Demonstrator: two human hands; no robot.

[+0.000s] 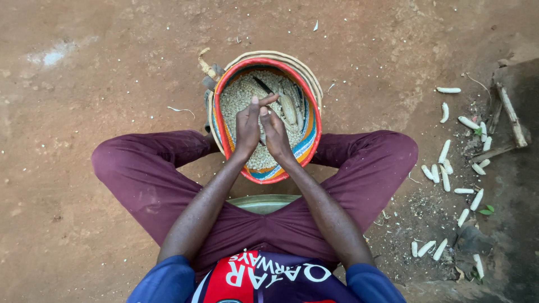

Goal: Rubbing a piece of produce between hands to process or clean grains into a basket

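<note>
On bare earth, both hands' fingers clasp a cob over the basket.

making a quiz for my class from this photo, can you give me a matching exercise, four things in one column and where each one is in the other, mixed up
Things
1. round woven basket with a red rim
2. pale loose maize kernels
3. bare white stripped cobs
4. cob that still has kernels on it

Places
A. scattered on the dirt to the person's right
B. on the ground between the person's knees
C. lying on top of the kernels, beside the hands
D. filling the bottom of the basket

Pairs: 1-B, 2-D, 3-A, 4-C
</note>
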